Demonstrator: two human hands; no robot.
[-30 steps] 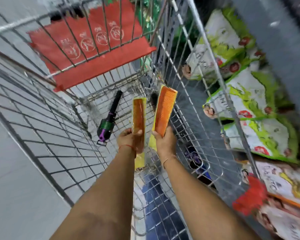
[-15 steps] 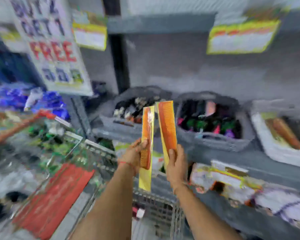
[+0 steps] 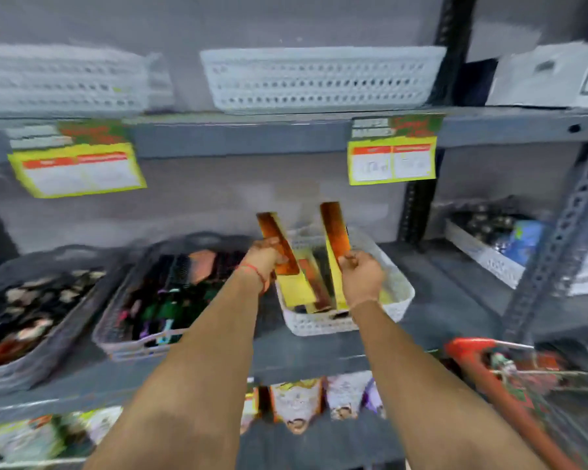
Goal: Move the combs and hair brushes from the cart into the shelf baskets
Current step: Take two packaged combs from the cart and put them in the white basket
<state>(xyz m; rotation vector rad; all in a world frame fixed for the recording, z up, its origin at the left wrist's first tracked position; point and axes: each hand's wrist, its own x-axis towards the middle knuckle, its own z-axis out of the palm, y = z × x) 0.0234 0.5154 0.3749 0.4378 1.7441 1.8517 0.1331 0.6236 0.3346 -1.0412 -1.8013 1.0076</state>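
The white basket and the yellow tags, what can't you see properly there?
- Head view: the white basket bottom is hidden by the combs already in it and both hands, left hand, right hand.
- Yellow tags: print too blurred to read.
- Left comb, right comb: teeth smeared by blur.

Single head-worn view, close, facing forward and slightly down at shelf (image 3: 319, 361) over both forearms.

Both hands (image 3: 265, 257) (image 3: 362, 276) raised, arms extended, fingers clenched.
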